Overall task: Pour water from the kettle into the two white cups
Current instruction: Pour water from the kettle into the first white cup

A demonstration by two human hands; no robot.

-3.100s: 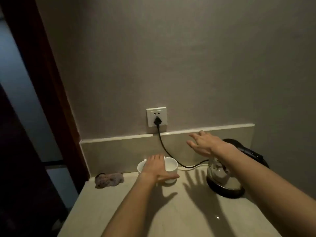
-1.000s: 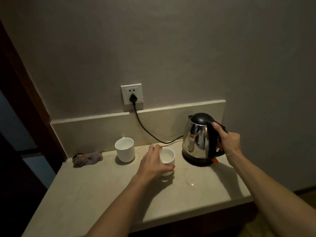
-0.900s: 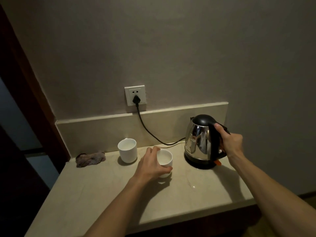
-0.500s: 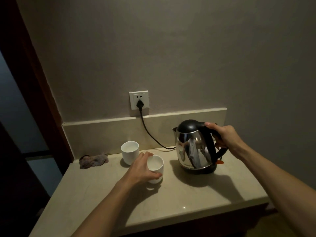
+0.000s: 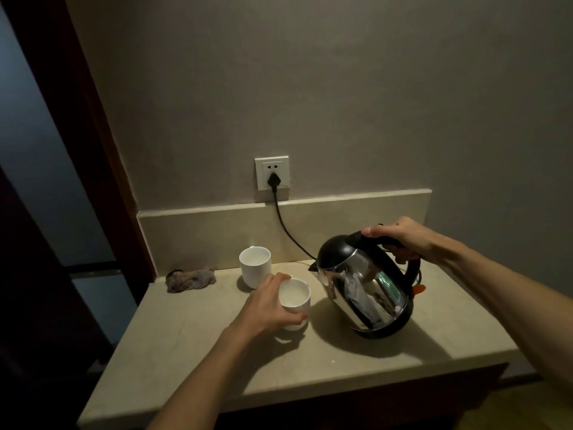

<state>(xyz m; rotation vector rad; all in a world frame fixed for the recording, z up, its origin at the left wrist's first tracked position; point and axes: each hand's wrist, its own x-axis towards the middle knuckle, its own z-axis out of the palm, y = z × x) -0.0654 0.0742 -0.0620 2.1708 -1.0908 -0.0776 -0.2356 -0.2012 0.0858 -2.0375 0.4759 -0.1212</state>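
Kettle (image 5: 366, 287) — shiny steel, tilted, right hand (image 5: 400, 237) fingers clenching black handle; left hand (image 5: 266, 305) grasping glossy white cup (image 5: 294, 299).

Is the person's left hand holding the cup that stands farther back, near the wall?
No, the left hand grips the nearer cup, while the rear cup stands untouched.

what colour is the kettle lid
Black, above a shiny steel body; the kettle lid shows clearly in the head view.
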